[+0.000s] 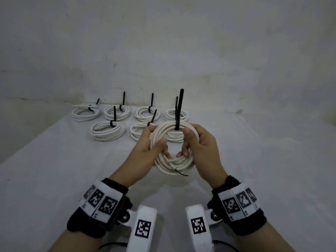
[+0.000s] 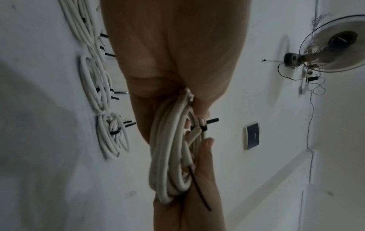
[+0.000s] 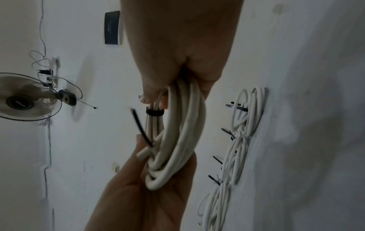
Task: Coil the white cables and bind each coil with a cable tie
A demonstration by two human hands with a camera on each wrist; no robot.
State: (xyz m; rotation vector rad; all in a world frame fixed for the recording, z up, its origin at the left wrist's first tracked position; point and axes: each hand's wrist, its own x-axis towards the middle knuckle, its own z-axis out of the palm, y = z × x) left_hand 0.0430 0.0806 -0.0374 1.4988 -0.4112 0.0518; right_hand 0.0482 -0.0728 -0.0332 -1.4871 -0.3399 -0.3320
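You hold the round coil of white plastic-sheathed cable [image 1: 173, 148] up between both hands, above the pale grey worktop [image 1: 54, 170]. Your left hand [image 1: 147, 148] grips its left rim, and your right hand [image 1: 200, 148] grips the right rim, thumb just beside the black plastic cable tie [image 1: 179, 110]. The tie's tail stands upright from the coil's far edge, away from you, nearer your right hand. Seven bound white coils [image 1: 107, 130] lie farther back, so the setting-down spot likely lies forward.

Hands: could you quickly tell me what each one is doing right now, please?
Left hand: holding the cable coil.
Right hand: holding the same coil.
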